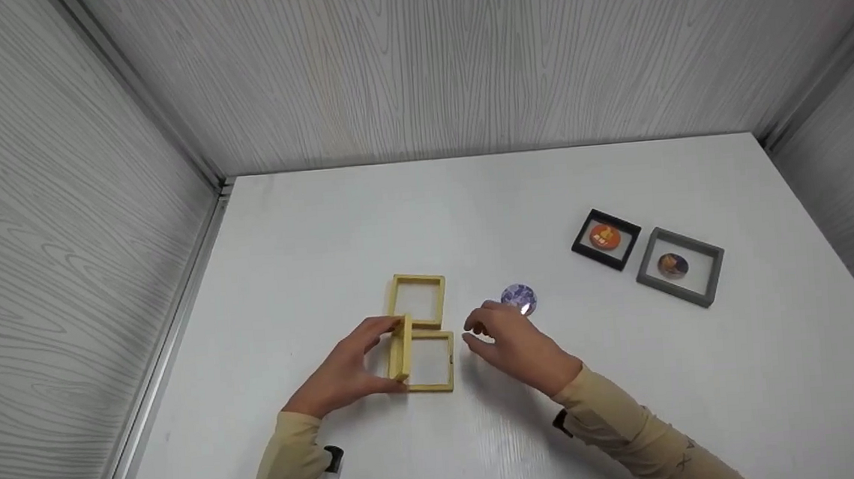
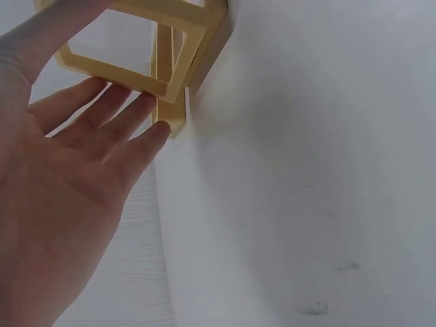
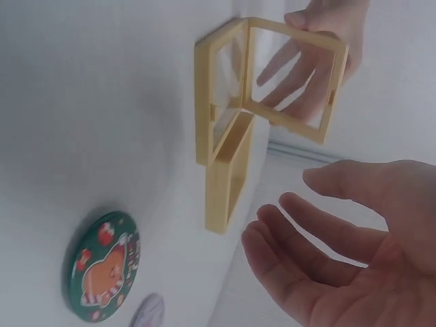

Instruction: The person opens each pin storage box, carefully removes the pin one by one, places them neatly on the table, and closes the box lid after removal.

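Note:
A yellow hinged display frame stands opened on the table, one half lying flat and the other raised, with clear film in both halves. My left hand holds the raised half, thumb and fingers at opposite edges. Just right of the frame, my right hand hovers with loosely bent fingers and nothing between them. A purple round badge lies beyond that hand. In the right wrist view a green badge with a gingerbread figure lies near it; my right hand hides this badge in the head view.
Another yellow frame lies directly behind the opened one. At the right of the white table are a black frame with an orange badge and a grey frame with a dark badge. Wood-grain panels surround the table.

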Demonstrator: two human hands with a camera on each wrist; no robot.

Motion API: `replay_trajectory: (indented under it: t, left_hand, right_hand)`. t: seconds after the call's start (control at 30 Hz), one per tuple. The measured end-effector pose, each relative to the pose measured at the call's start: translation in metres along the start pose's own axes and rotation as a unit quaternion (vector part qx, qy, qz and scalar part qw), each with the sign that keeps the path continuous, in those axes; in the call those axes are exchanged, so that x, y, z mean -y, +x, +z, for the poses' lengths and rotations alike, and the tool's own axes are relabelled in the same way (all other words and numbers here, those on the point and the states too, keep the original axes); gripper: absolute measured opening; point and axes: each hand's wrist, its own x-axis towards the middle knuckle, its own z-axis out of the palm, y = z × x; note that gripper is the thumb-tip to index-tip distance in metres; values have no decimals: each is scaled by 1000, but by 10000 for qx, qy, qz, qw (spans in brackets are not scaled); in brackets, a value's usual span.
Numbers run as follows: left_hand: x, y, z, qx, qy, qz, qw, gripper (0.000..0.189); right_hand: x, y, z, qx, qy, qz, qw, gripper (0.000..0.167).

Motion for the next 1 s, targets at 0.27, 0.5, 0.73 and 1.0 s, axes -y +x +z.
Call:
replay_trajectory:
  t: [0.27, 0.5, 0.73, 1.0]
  left_hand:
    - [-2, 6, 4, -13, 465, 190, 9987, 94]
    - [-6, 9, 5, 138, 621, 260, 9976, 90]
    - [-5, 10, 7, 141, 658, 204, 9975, 90]
    - [-6, 10, 7, 172, 723, 297, 9968, 89]
  right_hand:
    - [20, 21, 7, -141, 83, -324, 9993, 15]
    - [27, 38, 13, -178, 213, -331, 9991, 17]
    - [30, 42, 20, -114, 175, -423, 9989, 19]
    - [33, 47, 24, -17, 0, -236, 9997, 18]
